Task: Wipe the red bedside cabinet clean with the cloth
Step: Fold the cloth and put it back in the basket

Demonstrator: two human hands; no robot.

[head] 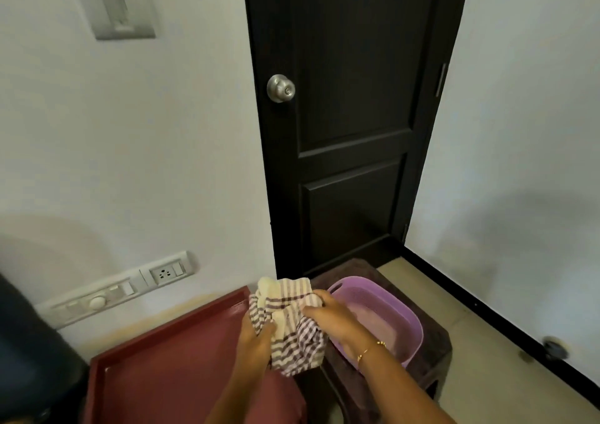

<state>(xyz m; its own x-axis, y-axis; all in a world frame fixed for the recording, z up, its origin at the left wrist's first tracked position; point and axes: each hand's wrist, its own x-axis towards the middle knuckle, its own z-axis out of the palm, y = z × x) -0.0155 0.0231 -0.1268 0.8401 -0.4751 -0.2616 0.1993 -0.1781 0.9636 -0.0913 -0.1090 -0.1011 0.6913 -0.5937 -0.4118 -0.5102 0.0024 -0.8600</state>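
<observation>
Red cabinet: dark red bedside cabinet sits bottom left, pushed up against the white wall. Its top is flat with a raised lip round the edge and a bit of a sheen, and the far right corner is right below the hands.
Switch panel: a long white socket strip is on the wall just above the cabinet's back edge, plus a blurry grey switch plate way up top.
Cloth: cream with brown-purple stripes and checks, all bunched up. The cloth is up in the air between both hands, over the cabinet's right edge, not touching the top as far as I can see.
Left hand: the left hand grips the lower left of the bundle, fingers curled into the fabric.
Right hand: the right hand is clamped on the upper right part, fingers wrapped over a fold. There's a thin gold bracelet on that wrist.
Basin: a purple plastic tub is just right of the hands, sitting on a dark brown stool.
Door: a black panelled door with a silver knob, shut, behind it all.
Floor: pale tiles on the right.
</observation>
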